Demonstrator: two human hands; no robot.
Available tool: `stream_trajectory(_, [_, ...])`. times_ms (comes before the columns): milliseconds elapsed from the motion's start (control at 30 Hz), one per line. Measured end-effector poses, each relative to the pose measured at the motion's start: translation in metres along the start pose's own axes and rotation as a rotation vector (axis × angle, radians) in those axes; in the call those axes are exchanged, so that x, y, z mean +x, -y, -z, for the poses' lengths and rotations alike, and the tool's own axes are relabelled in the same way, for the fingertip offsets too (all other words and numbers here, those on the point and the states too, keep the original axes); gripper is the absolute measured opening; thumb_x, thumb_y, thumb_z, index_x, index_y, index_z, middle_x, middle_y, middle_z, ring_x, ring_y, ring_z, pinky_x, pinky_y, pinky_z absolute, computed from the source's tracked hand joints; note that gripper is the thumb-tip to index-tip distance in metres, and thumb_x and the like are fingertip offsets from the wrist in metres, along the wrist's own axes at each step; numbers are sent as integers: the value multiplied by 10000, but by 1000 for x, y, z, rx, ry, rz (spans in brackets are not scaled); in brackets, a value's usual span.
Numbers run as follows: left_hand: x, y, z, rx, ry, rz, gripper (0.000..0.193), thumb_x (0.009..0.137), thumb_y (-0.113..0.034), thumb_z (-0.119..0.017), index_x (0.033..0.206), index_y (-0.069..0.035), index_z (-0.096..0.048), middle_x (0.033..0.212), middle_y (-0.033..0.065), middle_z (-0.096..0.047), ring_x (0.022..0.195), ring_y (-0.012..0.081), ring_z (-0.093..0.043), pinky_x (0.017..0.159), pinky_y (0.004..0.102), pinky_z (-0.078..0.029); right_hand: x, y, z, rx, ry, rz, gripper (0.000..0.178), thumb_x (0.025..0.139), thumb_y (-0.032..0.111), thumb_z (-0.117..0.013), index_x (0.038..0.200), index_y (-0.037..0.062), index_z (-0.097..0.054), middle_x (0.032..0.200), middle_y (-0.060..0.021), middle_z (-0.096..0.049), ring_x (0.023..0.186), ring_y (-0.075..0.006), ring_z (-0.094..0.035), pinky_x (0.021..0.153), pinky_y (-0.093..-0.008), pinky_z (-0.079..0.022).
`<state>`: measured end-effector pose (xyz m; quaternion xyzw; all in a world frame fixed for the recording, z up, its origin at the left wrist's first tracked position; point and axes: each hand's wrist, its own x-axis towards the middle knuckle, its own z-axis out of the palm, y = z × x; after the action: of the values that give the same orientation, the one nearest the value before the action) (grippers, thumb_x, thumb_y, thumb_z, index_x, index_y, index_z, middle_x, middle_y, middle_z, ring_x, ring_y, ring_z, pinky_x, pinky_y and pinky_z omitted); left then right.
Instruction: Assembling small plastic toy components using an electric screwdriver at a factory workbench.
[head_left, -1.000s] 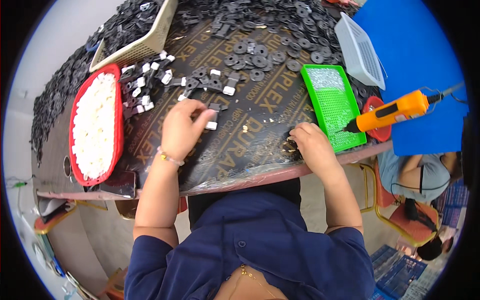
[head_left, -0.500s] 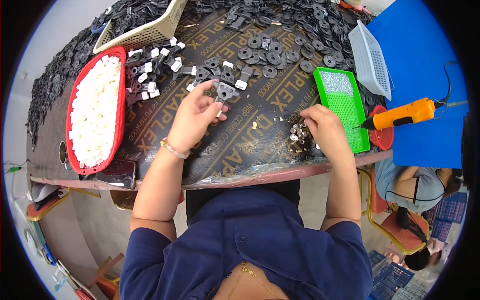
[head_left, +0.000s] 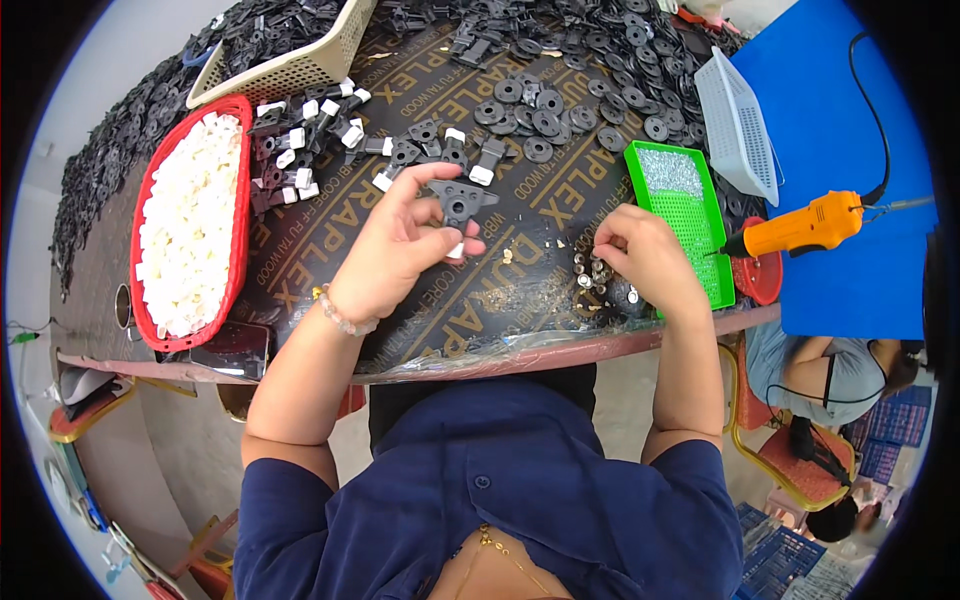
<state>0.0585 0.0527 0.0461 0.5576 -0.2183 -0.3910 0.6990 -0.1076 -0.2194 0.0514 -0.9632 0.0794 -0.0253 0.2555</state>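
My left hand (head_left: 400, 230) pinches a black plastic bracket (head_left: 460, 203) with a round hole in its middle and a white end piece at the bottom. Thumb and fingers grip it along its left and lower edges, above the table. My right hand (head_left: 648, 256) is closed in a pinch beside a small pile of shiny metal bushings (head_left: 590, 270). Whatever lies between its fingertips is too small or hidden to make out. Just beyond the left hand lie several black brackets with white ends (head_left: 488, 160).
A red basket of white plastic pieces (head_left: 243, 230) stands at left. At right are a green tray (head_left: 722, 240) of small metal parts, an orange electric screwdriver (head_left: 805, 228), a red bowl (head_left: 768, 270) and a white basket (head_left: 738, 125). Black discs (head_left: 545, 122) are heaped at the back.
My left hand has moved slightly right and nearer, turning the bracket so its face shows more. The right hand has shifted a little left, still by the bushings.
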Motion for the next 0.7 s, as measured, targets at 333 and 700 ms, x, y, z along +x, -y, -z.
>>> stream_trajectory(333, [36,-3,-15,-103,-10,-32,465,1000,-51,-620,1416,-66,-413,1099,149,-695,937,202,-721,775,280,-569,88,84,19,262,-278,366,97,917,74,-677,936,-21,-678,997,-87,-630,923,-207,-622,791,-319,-491])
stream_trajectory(700, [41,35,8,-69,-36,-15,452,983,-54,-651,1400,-44,-476,1094,112,-710,983,198,-722,802,273,-575,109,62,-40,513,-97,190,111,846,132,-772,913,58,-725,1178,-52,-599,902,-117,-603,747,-269,-482])
